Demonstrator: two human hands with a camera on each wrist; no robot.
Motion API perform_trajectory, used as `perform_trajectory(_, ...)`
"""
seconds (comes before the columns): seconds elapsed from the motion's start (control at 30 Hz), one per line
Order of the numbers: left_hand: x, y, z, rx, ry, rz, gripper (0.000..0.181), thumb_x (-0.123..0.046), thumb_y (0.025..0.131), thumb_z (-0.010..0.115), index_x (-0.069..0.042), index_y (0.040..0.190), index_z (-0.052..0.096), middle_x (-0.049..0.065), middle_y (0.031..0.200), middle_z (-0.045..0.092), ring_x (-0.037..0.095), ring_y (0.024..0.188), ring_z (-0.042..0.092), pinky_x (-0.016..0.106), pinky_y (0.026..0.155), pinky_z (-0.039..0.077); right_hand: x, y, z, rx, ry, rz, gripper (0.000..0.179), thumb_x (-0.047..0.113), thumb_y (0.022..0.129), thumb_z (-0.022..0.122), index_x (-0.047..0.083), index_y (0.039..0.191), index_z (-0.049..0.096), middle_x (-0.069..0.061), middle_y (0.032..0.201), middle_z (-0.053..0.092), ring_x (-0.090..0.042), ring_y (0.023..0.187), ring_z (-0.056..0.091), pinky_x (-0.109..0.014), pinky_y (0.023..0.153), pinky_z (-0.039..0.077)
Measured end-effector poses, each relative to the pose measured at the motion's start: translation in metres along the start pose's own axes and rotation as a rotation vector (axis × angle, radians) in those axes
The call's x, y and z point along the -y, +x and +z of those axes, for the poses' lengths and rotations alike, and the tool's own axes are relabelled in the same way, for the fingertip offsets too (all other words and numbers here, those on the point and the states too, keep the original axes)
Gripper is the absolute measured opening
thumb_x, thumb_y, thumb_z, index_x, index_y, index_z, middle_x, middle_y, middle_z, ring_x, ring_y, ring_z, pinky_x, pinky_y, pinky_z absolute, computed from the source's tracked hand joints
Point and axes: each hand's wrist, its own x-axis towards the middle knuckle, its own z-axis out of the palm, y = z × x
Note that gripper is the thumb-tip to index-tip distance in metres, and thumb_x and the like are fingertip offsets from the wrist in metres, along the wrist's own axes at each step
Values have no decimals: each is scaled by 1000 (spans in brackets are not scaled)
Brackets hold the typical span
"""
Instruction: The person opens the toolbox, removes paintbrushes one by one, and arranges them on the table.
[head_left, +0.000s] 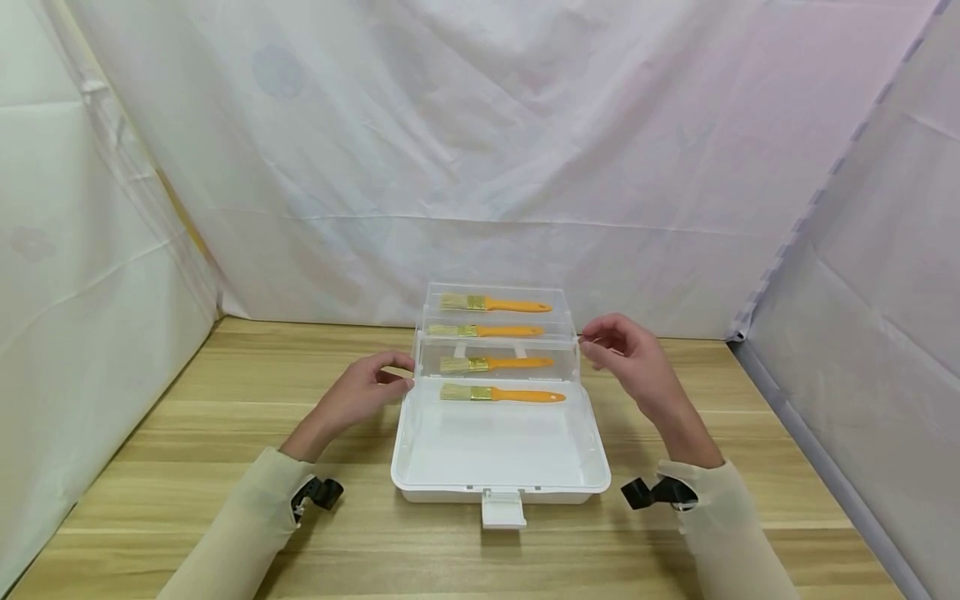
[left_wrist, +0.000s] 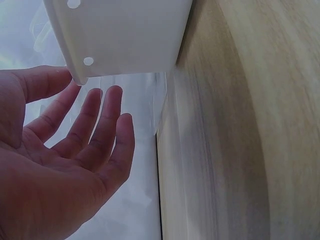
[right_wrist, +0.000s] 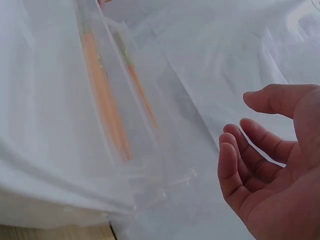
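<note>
A white plastic box stands with its lid raised and clear tiered trays spread out behind its base. Yellow-handled paintbrushes lie one to a level: one brush at the back of the base, others in the tiers, such as the topmost brush. My left hand is at the back left corner, loosely curved, thumb and index fingertips right at the rim. On the other side my right hand is held beside the trays, fingers loosely bent with nothing between them; the right wrist view shows it apart from them.
The box's latch hangs down at the front. Wood-grain table lies beneath. White cloth hangs behind and along both sides. Black straps show at both cuffs.
</note>
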Motion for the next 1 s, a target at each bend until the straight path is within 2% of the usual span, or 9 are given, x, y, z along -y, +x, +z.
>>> perform_trajectory(0.17,1,0,0,0,8,-9,25,-18,107,71,-7,130,72,14,139,70,36,121,72,52,99,59,9,-2,8,58,-8,-28,24,2,106,73,-7,126,66,-18,116,70,-18,100,69,-25,85,60)
perform_trajectory(0.27,2,0,0,0,13,-25,25,-18,107,70,-9,130,72,13,139,70,35,123,71,52,100,58,12,-4,12,119,-41,-34,25,5,107,72,-4,129,67,-18,120,72,-20,106,70,-24,89,59)
perform_trajectory(0.5,2,1,1,0,14,-35,24,-19,107,70,-10,129,73,13,139,70,35,123,71,54,100,58,11,-4,22,305,-109,-97,20,5,110,67,3,130,71,-20,124,74,-39,111,72,-30,90,61)
perform_trajectory(0.67,2,1,0,2,9,-38,23,-19,108,70,-10,129,73,13,139,70,35,124,71,53,100,58,7,-2,31,378,-177,-143,22,5,112,63,3,132,72,-15,124,75,-32,111,74,-30,92,62)
perform_trajectory(1.0,3,1,0,1,4,-30,23,-18,108,69,-9,129,73,13,137,71,35,122,72,52,100,58,-2,-1,39,426,-291,-230,23,1,111,62,3,131,73,-7,125,76,-25,112,75,-38,96,63)
